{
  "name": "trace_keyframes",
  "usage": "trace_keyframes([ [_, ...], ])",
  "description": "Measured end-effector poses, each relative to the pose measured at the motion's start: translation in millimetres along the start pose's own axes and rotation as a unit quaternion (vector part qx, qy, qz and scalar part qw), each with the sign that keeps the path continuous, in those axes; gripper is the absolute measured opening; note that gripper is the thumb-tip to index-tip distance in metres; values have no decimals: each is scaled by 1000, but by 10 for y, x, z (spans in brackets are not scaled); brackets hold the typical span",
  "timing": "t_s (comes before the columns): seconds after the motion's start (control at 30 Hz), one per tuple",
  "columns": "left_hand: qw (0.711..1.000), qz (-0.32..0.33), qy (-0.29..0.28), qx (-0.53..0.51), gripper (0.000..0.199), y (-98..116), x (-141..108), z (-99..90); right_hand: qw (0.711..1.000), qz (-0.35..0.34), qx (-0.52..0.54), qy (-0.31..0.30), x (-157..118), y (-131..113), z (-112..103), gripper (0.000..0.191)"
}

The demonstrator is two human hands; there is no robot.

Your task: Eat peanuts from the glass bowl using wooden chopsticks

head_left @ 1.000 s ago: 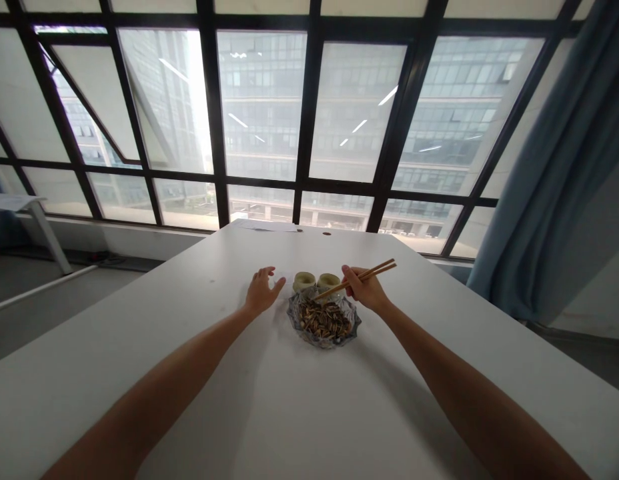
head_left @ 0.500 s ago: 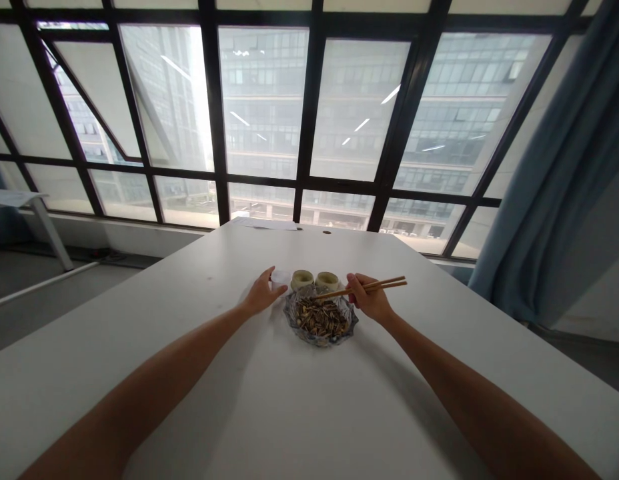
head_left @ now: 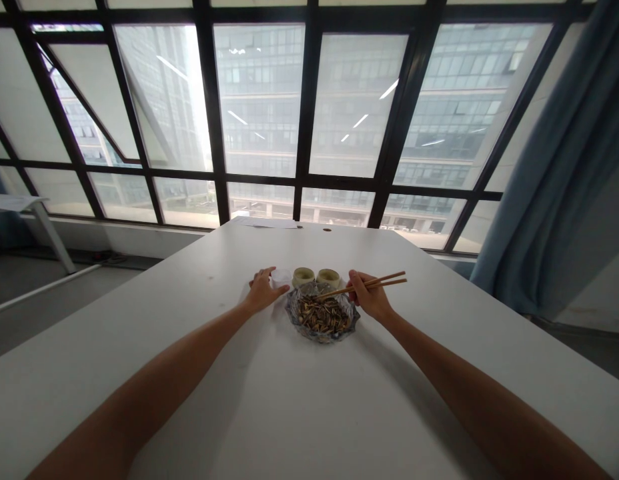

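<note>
A clear, scalloped glass bowl (head_left: 322,335) filled with striped seeds (head_left: 323,315) stands on the white table. My right hand (head_left: 368,295) is closed on a pair of wooden chopsticks (head_left: 387,280), whose tips reach into the back of the bowl over the seeds. Behind the bowl are two small yellow-green cups, a left one (head_left: 303,277) and a right one (head_left: 328,277). Left of them stands a small clear cup (head_left: 281,277), and my left hand (head_left: 264,291) is curved around its left side, thumb at its front.
Papers (head_left: 269,223) lie at the far edge of the white table (head_left: 309,413). Large windows rise behind it. A blue curtain (head_left: 534,180) hangs at the right, and part of another table (head_left: 12,202) shows at the far left.
The fingers of my left hand have shifted a little around the clear cup, which shows more plainly. My right hand and the chopsticks have barely moved.
</note>
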State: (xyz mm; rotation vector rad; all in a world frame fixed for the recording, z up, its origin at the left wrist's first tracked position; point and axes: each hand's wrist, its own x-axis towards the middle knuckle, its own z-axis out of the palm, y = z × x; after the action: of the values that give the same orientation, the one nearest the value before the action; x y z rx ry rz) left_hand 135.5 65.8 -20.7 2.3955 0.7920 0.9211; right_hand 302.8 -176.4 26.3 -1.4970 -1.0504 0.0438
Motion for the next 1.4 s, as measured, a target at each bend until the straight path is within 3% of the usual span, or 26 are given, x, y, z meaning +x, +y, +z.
trace_keyframes([
  [0.17,1000,7,9,1,71,-45,17,31,1000,4,-3,-7,-15,-46,25,62],
  [0.37,998,46,28,-28,70,-119,49,94,996,34,48,61,1,108,10,60],
  [0.6,996,27,-11,-83,72,-86,27,66,975,118,116,149,-50,383,5,60],
  [0.87,998,14,-31,-60,75,-21,-8,17,952,176,165,188,-111,435,25,59],
  [0.97,998,16,-29,-53,75,-26,-6,24,963,148,133,184,-126,351,13,61],
  [1.13,997,18,-33,-60,76,-17,-13,15,991,36,29,125,-192,128,42,62],
  [1.4,998,24,-34,-50,76,-14,-19,13,989,-80,-118,44,-252,-64,36,59],
])
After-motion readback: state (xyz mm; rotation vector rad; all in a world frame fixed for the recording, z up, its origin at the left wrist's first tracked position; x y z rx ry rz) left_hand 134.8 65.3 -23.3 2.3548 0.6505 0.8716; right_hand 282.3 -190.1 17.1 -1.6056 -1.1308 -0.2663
